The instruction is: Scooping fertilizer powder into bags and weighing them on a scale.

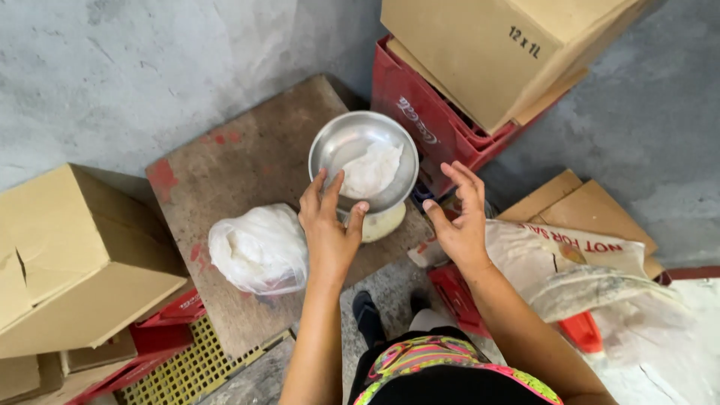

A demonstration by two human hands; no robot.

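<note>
Fingers of the left hand (328, 229) spread and pressed against the near rim of the metal bowl (341, 146), thumb hooked toward the underside, so gripping the bowl's edge and steadying it on its perch. Fingers of the right hand (459, 217) loose and splayed, palm turned inward, holding nothing, hovering just beside the bowl's right edge and apparently not touching it, likely ready to catch a tip. Inside the bowl, a white lump (373, 169), soft and dough-like, slumped against the far right wall. Beneath the bowl, a pale round base (384, 222), probably a small scale, which explains the careful centring. All set on a worn brown board (240, 169) with red paint marks, serving as a low worktop. Just left of the left hand, on the same board, a knotted white plastic bag (259, 249), kept within reach. Behind, a red crate (420, 112) under a cardboard box (502, 49). At far left, another cardboard box (71, 255). To the right, a printed white sack (570, 262) on flattened cardboard.
</note>
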